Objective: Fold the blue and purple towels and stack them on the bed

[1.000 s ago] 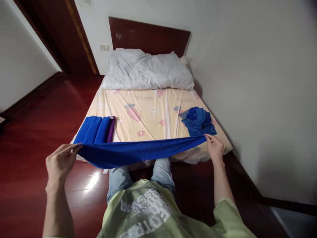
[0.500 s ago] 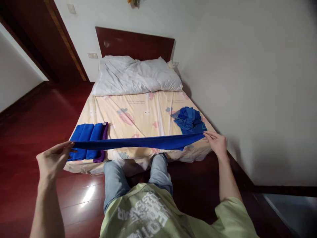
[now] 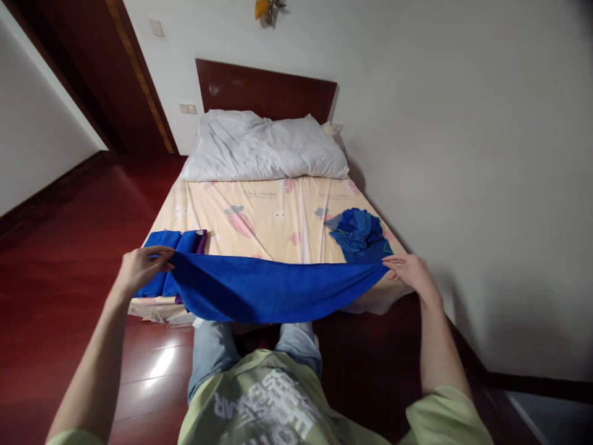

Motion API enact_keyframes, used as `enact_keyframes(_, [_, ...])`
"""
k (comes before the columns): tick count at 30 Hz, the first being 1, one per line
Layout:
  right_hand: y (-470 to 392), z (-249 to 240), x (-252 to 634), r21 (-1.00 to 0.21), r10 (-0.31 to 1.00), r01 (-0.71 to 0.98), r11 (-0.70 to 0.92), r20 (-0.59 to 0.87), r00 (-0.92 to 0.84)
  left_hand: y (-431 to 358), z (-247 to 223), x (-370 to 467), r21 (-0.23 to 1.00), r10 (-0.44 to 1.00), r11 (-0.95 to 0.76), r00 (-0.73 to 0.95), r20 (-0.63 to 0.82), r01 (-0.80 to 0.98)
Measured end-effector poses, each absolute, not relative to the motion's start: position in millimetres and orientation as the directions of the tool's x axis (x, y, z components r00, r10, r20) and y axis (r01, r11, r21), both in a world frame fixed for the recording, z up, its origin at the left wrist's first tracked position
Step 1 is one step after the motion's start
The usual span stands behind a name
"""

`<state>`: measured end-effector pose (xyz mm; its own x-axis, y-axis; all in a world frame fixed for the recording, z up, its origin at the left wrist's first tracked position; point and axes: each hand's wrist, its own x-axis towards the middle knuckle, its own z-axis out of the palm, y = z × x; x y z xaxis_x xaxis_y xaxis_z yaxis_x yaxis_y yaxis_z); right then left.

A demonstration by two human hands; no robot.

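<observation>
A blue cloth point(image 3: 278, 290) hangs stretched between my two hands above the foot of the bed, its lower edge bowed downward. My left hand point(image 3: 147, 267) pinches its left top corner, in front of the folded blue cloths point(image 3: 160, 240). Its right top corner is pinched by my right hand point(image 3: 407, 272), just below the crumpled blue pile point(image 3: 356, 232). A strip of purple cloth point(image 3: 202, 242) shows beside the folded blue ones, partly hidden by the held cloth.
The bed point(image 3: 259, 216) has a patterned cream sheet, with a white quilt point(image 3: 269, 148) at its far end against the dark headboard point(image 3: 269, 89). A wall point(image 3: 486, 185) runs along the right. Dark red floor point(image 3: 69, 296) lies at the left.
My left hand has moved right, closer to my right hand. The cloth, earlier a narrow taut strip, now hangs deeper and looser. The view has shifted slightly.
</observation>
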<state>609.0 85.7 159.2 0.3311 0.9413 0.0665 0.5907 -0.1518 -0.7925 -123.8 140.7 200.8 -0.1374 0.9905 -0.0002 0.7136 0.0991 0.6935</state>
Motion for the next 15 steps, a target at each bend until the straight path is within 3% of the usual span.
enact_keyframes(4, [141.6,152.8,597.3,-0.88,0.915,0.473,-0.047,0.152,0.374,186.9,188.8,-96.6,0.758,0.991,0.082,-0.136,0.009,0.648])
enact_keyframes(9, [187.3,172.1,580.3,-0.879,0.799,0.46,0.126,0.365,0.478,228.6,211.8,-78.1,0.802,0.939,-0.07,-0.232,0.254,0.593])
enact_keyframes(12, [192.1,182.9,572.6,-0.849,0.677,0.464,0.252,0.497,0.543,229.2,228.1,-79.2,0.74,0.84,-0.228,-0.257,0.478,0.633])
enact_keyframes(15, [188.7,173.3,566.8,-0.856,0.56,0.414,0.309,0.516,0.648,214.9,220.1,-85.5,0.592,0.747,-0.315,-0.191,0.637,0.742])
